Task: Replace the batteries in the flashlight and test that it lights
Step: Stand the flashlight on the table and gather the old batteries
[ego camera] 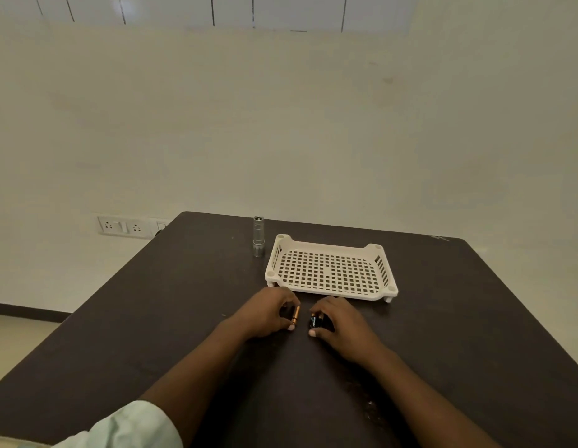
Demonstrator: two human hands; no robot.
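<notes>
Flashlight (258, 236) stood upright near table's (152, 302) far edge, just beside tray (329, 245), untouched. Battery (295, 314) pinched in left hand (268, 313); dark cells (316, 321) grasped by right hand (341, 324), mid-table. Judged early: batteries not yet fitted, light test pending.

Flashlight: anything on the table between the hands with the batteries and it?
Nothing visible. The flashlight stands upright at the far edge, just left of the white tray. From the left hand and right hand, each holding batteries, bare tabletop leads to it; the tray sits beside that path.
</notes>
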